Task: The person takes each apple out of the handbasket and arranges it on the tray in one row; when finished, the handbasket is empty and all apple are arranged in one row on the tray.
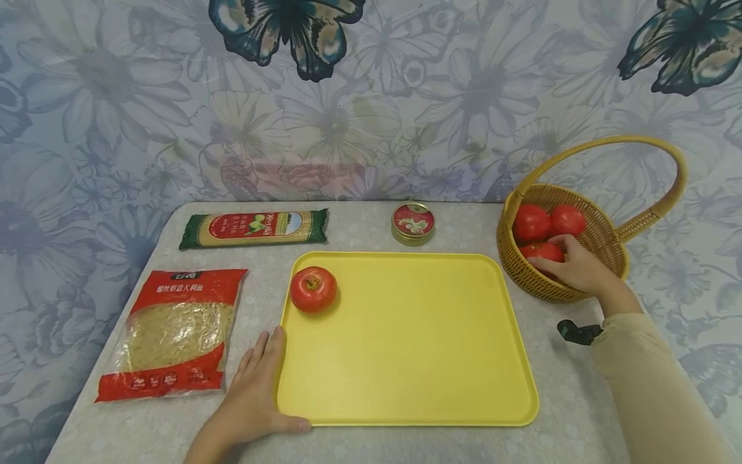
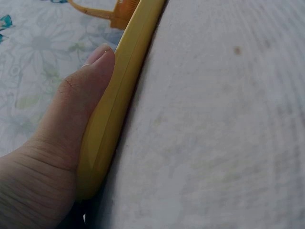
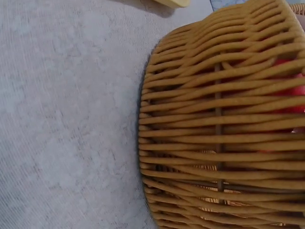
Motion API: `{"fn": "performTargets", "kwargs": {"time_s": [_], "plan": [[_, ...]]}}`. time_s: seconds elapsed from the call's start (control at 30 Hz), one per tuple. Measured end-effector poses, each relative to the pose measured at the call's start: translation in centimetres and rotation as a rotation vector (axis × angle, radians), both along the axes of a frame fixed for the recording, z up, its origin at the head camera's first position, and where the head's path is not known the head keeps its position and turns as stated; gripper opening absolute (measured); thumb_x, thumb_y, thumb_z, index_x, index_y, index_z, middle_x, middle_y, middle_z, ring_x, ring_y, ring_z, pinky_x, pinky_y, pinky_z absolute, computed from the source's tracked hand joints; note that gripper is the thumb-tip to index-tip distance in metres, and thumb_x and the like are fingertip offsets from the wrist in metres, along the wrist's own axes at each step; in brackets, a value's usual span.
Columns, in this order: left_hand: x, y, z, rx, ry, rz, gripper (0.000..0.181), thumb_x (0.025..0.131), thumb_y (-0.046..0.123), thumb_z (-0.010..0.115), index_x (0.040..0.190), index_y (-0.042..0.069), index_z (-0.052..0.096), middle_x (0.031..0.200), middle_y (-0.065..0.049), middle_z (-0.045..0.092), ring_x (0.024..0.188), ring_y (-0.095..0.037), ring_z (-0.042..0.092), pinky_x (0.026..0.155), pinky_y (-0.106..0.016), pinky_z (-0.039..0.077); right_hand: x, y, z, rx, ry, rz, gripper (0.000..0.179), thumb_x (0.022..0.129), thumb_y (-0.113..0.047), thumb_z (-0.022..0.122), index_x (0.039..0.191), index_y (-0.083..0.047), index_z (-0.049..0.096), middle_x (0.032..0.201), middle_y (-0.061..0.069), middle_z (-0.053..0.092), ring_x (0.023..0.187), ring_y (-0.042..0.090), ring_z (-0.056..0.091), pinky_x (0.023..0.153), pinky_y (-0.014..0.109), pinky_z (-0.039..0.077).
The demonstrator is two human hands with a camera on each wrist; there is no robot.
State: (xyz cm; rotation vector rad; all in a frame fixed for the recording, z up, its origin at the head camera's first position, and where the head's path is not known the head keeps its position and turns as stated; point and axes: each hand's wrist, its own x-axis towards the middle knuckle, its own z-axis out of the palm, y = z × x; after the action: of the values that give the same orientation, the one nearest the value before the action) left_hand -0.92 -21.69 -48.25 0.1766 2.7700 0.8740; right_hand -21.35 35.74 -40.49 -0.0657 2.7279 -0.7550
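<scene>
My right hand [image 1: 572, 263] reaches into the wicker basket [image 1: 603, 232], its fingers and thumb curved round the nearest tomato [image 1: 543, 251]. Behind it, two more tomatoes [image 1: 531, 223] lie in the basket. In the right wrist view the basket's woven side [image 3: 228, 129] hides that hand, with red showing through the gaps. My left hand [image 1: 255, 390] lies at the near left corner of the yellow tray [image 1: 406, 335], fingers straight along the left edge and thumb against the front edge. The left wrist view shows the thumb [image 2: 78, 98] pressed to the tray's side. One tomato [image 1: 313, 289] sits in the tray's far left corner.
Left of the tray lies a red and clear bag of pasta [image 1: 174, 335]. A long green-ended spaghetti pack [image 1: 255, 229] and a round red-topped tin [image 1: 413, 223] are behind the tray. The basket's tall handle [image 1: 666, 151] arches up at the right, by the patterned wall.
</scene>
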Motion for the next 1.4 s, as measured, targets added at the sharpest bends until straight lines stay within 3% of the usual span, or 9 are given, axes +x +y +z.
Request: {"fn": "performTargets", "kwargs": {"time_s": [0.37,0.63,1.0,1.23,1.4], "plan": [[0.0,0.0,0.0,0.004,-0.01,0.007,0.159,0.043,0.082,0.081,0.161,0.016,-0.003,0.168,-0.018,0.004,0.154,-0.043,0.0,0.124,-0.046,-0.006,0.2,-0.2,-0.3,0.034,0.045,0.011,0.089,0.093,-0.061,0.055,0.149,0.002,0.028,0.141,0.034,0.043,0.124,0.051,0.048,0.1,0.065,0.043],[0.0,0.0,-0.1,-0.001,-0.003,0.006,0.159,0.043,0.082,0.08,0.161,0.016,-0.004,0.167,-0.018,0.004,0.154,-0.043,0.0,0.124,-0.046,-0.006,0.1,-0.1,-0.5,0.024,0.087,0.022,0.087,0.094,-0.056,0.057,0.145,0.01,0.033,0.137,0.035,0.046,0.122,0.05,0.048,0.1,0.066,0.043],[0.1,0.0,-0.1,0.01,0.004,0.002,0.158,0.044,0.081,0.081,0.161,0.015,-0.003,0.168,-0.018,0.003,0.153,-0.043,0.0,0.124,-0.044,-0.008,0.4,0.3,-0.4,0.075,0.012,-0.066,0.102,0.089,-0.066,0.057,0.144,0.012,0.02,0.136,0.041,0.04,0.121,0.055,0.046,0.1,0.066,0.041],[0.1,0.0,0.0,0.006,0.006,-0.001,0.158,0.044,0.081,0.081,0.161,0.014,-0.003,0.167,-0.019,0.004,0.153,-0.044,0.0,0.124,-0.048,-0.005,0.2,0.2,-0.9,0.075,0.139,-0.038,0.094,0.089,-0.06,0.062,0.146,0.008,0.031,0.132,0.037,0.048,0.117,0.053,0.05,0.096,0.067,0.043],[0.0,0.0,0.0,0.004,0.005,-0.004,0.158,0.045,0.081,0.08,0.161,0.013,-0.003,0.167,-0.019,0.004,0.153,-0.044,0.0,0.123,-0.05,-0.003,0.4,0.2,-1.0,0.055,0.207,-0.089,0.095,0.088,-0.06,0.064,0.147,0.007,0.031,0.133,0.037,0.047,0.116,0.052,0.05,0.093,0.067,0.044]]}}
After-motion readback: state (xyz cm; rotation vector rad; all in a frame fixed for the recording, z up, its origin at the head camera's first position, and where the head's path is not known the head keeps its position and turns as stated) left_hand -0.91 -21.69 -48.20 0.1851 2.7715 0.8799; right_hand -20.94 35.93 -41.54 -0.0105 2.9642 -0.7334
